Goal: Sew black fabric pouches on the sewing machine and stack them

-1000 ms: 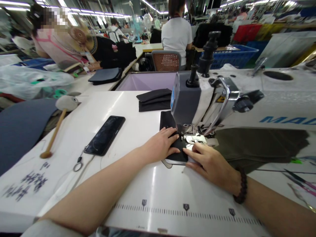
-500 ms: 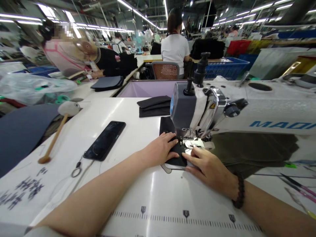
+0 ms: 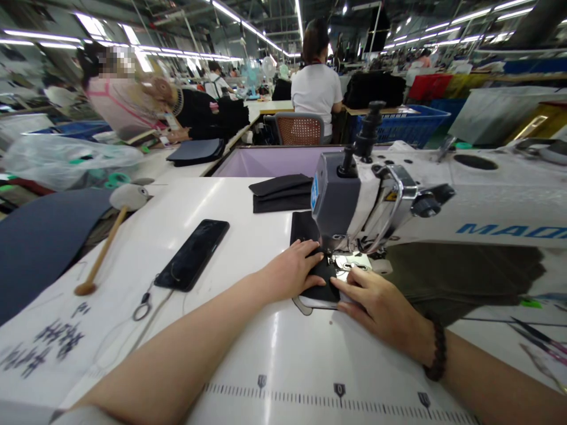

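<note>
A dark fabric piece point(image 3: 322, 290) lies on the sewing machine bed, partly under the machine head point(image 3: 339, 195) at the needle area. My left hand point(image 3: 293, 271) rests flat on this fabric, its fingers stretched toward the presser foot. On the other side, my right hand point(image 3: 381, 304) touches the fabric's right edge with its index fingertip, the thumb apart below it. The shiny metal needle plate point(image 3: 352, 262) shows just above my right fingers. The stitching point itself is largely hidden behind the machine head.
Behind the work lies a folded dark fabric stack point(image 3: 281, 193). To the left are a phone point(image 3: 192, 255) and a wooden-handled mallet-like tool point(image 3: 106, 245). Olive fabric point(image 3: 460, 274) lies beneath the machine arm; scissors point(image 3: 540, 336) sit at the right. Co-workers sit farther back.
The whole view has shifted slightly, so things appear a little farther right and lower. Both hands keep nearly the same place on the fabric.
</note>
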The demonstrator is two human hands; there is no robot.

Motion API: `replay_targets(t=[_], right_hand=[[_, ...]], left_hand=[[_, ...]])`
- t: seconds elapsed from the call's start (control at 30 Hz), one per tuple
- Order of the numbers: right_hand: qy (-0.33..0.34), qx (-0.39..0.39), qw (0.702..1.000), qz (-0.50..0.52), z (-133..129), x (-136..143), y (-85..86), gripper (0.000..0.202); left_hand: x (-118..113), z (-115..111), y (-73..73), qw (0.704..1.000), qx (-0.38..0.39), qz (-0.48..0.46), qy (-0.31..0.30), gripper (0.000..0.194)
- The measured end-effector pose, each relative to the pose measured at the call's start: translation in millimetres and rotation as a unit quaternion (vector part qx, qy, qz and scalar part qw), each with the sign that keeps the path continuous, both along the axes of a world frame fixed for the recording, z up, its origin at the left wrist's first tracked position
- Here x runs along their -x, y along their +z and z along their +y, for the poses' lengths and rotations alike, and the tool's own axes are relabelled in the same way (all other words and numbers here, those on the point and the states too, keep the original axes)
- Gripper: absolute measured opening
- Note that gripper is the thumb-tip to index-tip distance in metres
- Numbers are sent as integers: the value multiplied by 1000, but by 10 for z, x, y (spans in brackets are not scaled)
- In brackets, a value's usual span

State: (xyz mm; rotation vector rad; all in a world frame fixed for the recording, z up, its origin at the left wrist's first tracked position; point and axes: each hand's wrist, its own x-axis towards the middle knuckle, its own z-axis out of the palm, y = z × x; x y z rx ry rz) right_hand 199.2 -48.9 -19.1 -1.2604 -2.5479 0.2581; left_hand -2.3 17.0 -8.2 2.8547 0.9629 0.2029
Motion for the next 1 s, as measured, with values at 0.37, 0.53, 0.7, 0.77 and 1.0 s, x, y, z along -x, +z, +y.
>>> replay_targets(t=[0.37,0.53,0.7,0.77,1.0], right_hand=[[-3,-6,1000,6,6,1,22,31],[62,-21,997,30,-30,-25,56,32],[73,-15,997,35,-40,-31,46,34],[67,-15,997,31,-28,-31,34,33],[30,-10,999,13,18,-24,7,28]], left_hand=[[8,22,12,1000,-9,-9,-17,41],[-4,-81,133,992,1,-1,-125,20],[-22,-113,179,987,3,-1,-160,25],[-17,-96,161,988,0,-5,-155,24],[-10,-28,76,992,7,-24,-128,21]])
